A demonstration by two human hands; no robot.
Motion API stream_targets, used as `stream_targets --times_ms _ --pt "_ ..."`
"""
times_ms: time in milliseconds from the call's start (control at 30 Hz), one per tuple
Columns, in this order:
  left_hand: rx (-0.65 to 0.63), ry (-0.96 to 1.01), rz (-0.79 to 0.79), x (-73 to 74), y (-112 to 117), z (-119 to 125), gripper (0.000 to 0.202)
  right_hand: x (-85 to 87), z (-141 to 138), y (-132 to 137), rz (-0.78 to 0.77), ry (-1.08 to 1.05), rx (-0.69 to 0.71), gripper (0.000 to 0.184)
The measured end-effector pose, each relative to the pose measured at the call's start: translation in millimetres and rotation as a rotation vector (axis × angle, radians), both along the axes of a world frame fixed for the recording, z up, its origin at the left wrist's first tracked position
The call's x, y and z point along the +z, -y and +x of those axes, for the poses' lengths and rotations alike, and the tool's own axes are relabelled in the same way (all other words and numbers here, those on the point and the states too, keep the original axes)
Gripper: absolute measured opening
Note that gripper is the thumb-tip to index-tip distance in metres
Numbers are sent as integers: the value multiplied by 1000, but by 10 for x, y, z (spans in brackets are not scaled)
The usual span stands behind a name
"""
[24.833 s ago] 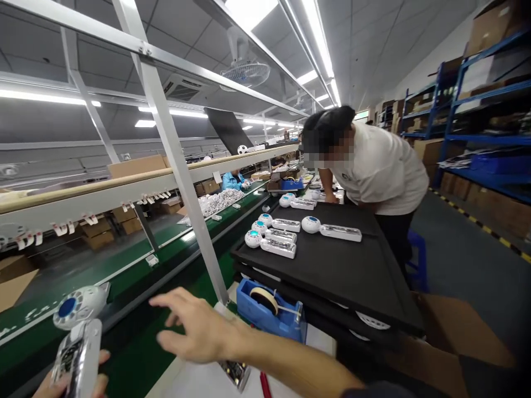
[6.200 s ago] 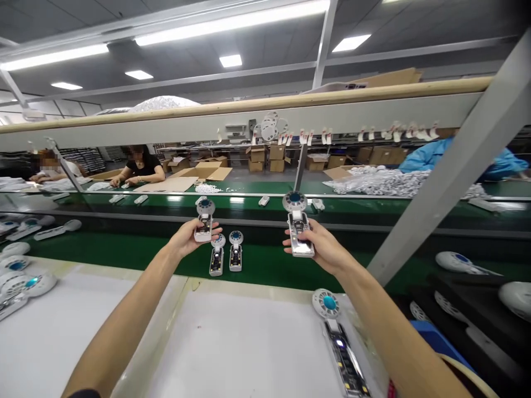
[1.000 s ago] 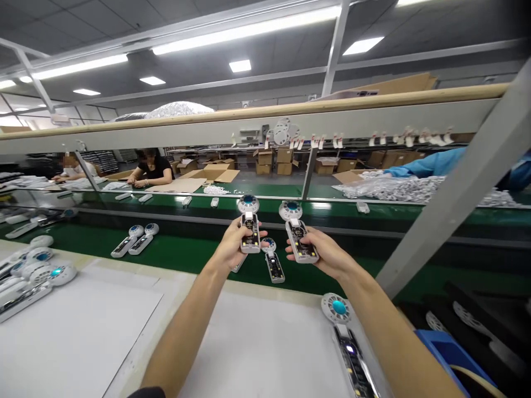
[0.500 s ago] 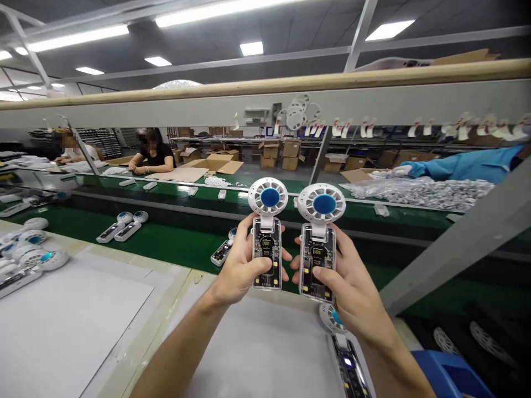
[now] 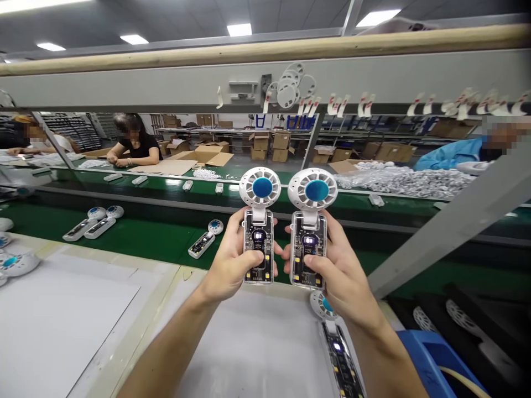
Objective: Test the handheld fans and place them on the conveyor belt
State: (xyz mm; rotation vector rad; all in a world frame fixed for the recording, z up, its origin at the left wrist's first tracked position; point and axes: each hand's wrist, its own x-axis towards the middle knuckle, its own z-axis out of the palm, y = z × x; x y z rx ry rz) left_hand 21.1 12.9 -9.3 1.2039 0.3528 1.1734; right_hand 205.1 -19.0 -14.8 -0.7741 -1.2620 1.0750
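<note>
My left hand [image 5: 230, 260] is shut on a handheld fan [image 5: 258, 235] with a clear handle, a white round head and a blue hub. My right hand [image 5: 336, 260] grips a matching fan [image 5: 308, 235]. Both fans stand upright side by side, close together but apart, with small lit displays inside the clear handles. Below my right hand, a third fan [image 5: 337, 348] lies on the white work surface [image 5: 244, 354], its head partly hidden by my wrist. Another fan [image 5: 203, 241] lies on the green conveyor belt [image 5: 136, 235] to the left of my hands.
A pair of fans [image 5: 93, 224] lies farther left on the belt, and more fans [image 5: 14, 264] sit at the table's left edge. A blue tape dispenser [image 5: 431, 365] and a black tray [image 5: 477, 331] are at lower right. Co-workers sit across the belt behind a diagonal metal strut [image 5: 452, 221].
Both hands have lifted their fans closer to my view, and the fans now stand slightly farther apart. The view has tilted a little, and the fans' displays show lit.
</note>
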Motion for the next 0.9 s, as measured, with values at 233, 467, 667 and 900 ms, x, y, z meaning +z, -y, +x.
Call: stream_targets --times_ms 233,467,667,900 --pt "-23 -4 -97 44 -17 -15 75 66 -1 -2 -59 -47 28 78" --pt "9 24 -62 17 -22 -15 70 98 16 13 -71 -38 -15 77" --pt "0 49 -48 -18 -28 -4 64 72 20 -5 -31 -56 -6 70" --pt "7 73 -35 -34 -41 7 63 42 35 -30 -15 -71 -25 69"
